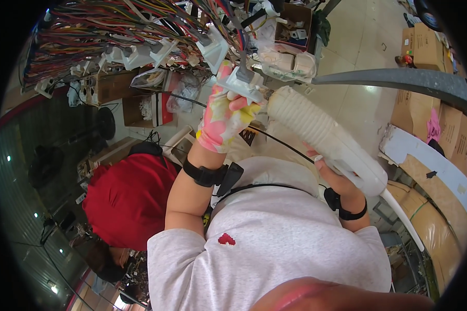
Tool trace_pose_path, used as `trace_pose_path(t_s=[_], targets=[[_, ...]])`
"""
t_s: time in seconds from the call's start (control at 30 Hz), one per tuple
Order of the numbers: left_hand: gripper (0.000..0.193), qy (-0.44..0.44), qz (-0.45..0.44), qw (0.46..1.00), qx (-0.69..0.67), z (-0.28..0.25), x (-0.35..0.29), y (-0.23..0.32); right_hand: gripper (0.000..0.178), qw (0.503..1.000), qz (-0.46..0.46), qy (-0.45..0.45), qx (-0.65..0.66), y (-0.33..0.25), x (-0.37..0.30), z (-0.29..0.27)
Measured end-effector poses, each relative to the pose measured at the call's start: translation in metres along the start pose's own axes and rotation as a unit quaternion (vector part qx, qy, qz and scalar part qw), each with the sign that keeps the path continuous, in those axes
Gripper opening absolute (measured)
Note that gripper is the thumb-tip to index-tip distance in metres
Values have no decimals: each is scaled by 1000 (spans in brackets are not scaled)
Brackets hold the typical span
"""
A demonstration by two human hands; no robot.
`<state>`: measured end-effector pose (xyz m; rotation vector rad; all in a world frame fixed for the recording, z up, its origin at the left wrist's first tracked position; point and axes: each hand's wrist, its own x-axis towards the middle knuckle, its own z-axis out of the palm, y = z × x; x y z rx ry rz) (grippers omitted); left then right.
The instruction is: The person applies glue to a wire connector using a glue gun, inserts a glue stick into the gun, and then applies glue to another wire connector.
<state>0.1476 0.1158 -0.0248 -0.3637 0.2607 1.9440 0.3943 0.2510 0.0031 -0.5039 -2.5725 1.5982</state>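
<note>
My left hand (224, 116), in a pink, white and yellow patterned glove, is raised at the upper middle. Its fingers are closed round a white plastic socket housing (244, 84) with grey and coloured wires running up from it. In my right hand (328, 171) is a white heat gun (342, 142); the fingers are partly hidden behind its body. The gun's wrapped, ribbed nozzle points at the housing, its tip close beside it. Just above the left hand, another white housing (213, 50) hangs from the wire bundle (109, 26).
A dark curved bar (399, 83) crosses the upper right. A person in red (132, 199) is close by on the left. Open cartons (142, 110) and a plastic-wrapped pack (288, 62) lie beyond my hands; cardboard boxes (425, 44) stand at the right. A thin black cord (280, 141) crosses between my arms.
</note>
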Motion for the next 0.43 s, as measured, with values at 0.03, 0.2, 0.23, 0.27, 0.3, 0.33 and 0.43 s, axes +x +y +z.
trace_pose_path(t_s=[0.03, 0.2, 0.23, 0.27, 0.3, 0.33, 0.43], targets=[[23, -16, -13, 1000, -18, -5, 1, 1, 35, 996, 14, 37, 82, -10, 9, 1], [16, 11, -13, 1000, -17, 1, -2, 2, 34, 989, 4, 65, 130, -15, 16, 2], [16, 40, 0, 999, -14, 3, -2, 2, 33, 984, 21, 75, 159, -15, 15, 3], [16, 69, 12, 997, -12, 4, -2, 2, 33, 978, 37, 84, 188, -15, 14, 3], [16, 68, 13, 998, -13, 2, 0, 2, 33, 978, 37, 84, 188, -15, 14, 2], [15, 25, -5, 999, -19, -2, 1, 3, 33, 986, 25, 71, 147, -14, 15, -1], [15, -47, -4, 999, -1, -9, 4, 5, 36, 992, 16, 40, 115, -8, 16, -3]])
